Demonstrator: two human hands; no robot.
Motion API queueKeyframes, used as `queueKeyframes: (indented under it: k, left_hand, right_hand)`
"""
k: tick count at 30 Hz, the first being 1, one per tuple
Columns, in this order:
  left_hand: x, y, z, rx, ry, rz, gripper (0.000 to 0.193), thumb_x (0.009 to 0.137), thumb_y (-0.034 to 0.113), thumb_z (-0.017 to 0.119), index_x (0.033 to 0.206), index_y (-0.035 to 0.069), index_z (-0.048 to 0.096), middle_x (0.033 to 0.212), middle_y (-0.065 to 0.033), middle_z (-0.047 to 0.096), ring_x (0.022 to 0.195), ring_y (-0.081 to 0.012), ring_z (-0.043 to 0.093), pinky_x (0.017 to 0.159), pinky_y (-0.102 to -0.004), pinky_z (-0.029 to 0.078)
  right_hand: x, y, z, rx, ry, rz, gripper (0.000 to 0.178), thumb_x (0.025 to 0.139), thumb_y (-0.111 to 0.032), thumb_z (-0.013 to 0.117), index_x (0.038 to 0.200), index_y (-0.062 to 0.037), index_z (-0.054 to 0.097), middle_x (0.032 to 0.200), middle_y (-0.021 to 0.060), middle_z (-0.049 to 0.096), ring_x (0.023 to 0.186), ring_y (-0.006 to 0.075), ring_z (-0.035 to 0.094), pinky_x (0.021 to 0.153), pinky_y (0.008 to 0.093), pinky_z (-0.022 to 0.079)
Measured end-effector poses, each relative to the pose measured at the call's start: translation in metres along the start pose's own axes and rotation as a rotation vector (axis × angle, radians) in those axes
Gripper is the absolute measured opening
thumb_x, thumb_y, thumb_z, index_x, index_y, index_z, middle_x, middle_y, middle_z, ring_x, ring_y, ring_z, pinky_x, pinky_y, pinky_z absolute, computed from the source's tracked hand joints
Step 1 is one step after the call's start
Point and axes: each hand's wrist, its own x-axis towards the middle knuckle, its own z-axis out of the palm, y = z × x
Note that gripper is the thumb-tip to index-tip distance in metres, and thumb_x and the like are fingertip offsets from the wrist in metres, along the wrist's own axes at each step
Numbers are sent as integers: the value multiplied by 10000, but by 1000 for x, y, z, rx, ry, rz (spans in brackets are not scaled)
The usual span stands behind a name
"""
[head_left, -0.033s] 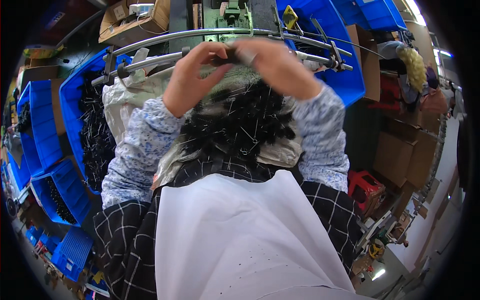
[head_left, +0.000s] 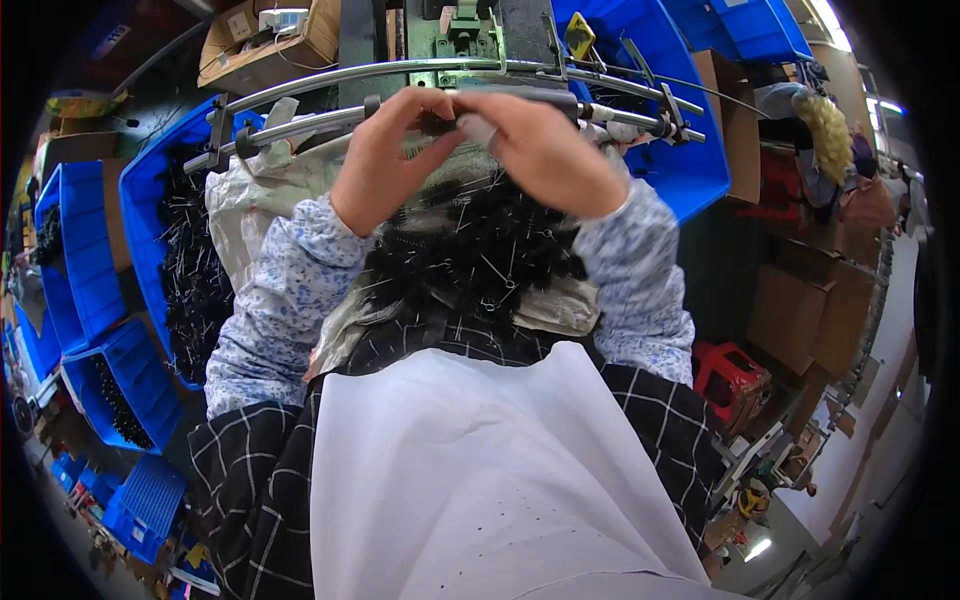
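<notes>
My left hand [head_left: 392, 150] is closed, its thumb and fingers curled round a small dark piece [head_left: 436, 124] that is mostly hidden. My right hand [head_left: 545, 150], partly blurred, meets it from the other side with its fingers bent together at the left fingertips. What the right fingers grip is hidden. Both hands are just in front of a metal bar [head_left: 310, 124]. Below them, a heap of small black-bristled brushes with thin wire stems [head_left: 460, 250] lies over my lap, some stems ending in loops. Pale plastic sheeting [head_left: 235, 220] spreads under and beside the heap.
A blue bin [head_left: 145, 240] on the left holds more black brushes. Another blue bin [head_left: 690, 160] stands at the right behind the bars. Ahead is a greenish metal machine [head_left: 465, 40]. A cardboard box [head_left: 260, 45], a red stool [head_left: 730, 380] and stacked blue trays [head_left: 90, 260] stand around me.
My right hand has shifted left and slightly toward me, closer against the left fingertips. My left hand has barely moved.
</notes>
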Motion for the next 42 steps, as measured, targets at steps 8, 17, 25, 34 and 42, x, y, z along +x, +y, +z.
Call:
queueKeyframes:
  k: [8,17,25,34,42]
  left_hand:
    - [-34,-34,-18,313,-254,-68,489,803,69,680,1238,76,456,1141,-107,561,1000,-260,588,890,-369,463]
    - [-31,-55,4,754,-538,-195,431,834,187,633,1230,111,481,1090,-159,573,1063,-323,527,973,-412,368]
    - [-33,-43,-7,600,-435,-140,366,829,142,615,1173,84,505,1059,-163,587,1024,-328,552,916,-397,397]
    - [-27,-7,-32,332,-199,-12,254,842,103,649,1075,34,575,885,-72,548,756,-183,501,702,-286,429]
    - [-33,13,-52,282,-110,-124,248,832,88,674,1055,37,579,835,-28,498,733,-133,442,680,-254,398]
  right_hand:
    - [29,80,-1,-331,343,307,287,858,-113,596,1142,-121,633,989,122,663,871,310,640,798,384,506]
    - [64,138,1,-679,412,253,279,827,-129,570,1076,-199,675,913,68,675,828,277,633,802,396,492]
    - [63,144,5,-615,418,222,280,824,-157,596,1087,-203,680,911,59,676,841,266,622,823,388,472]
    - [62,142,-2,-766,429,229,316,808,-272,637,1099,-154,665,1004,67,638,935,282,582,820,429,449]
    - [53,141,5,-696,419,347,385,764,-294,649,1093,-96,662,1005,116,667,1028,298,592,848,451,442]
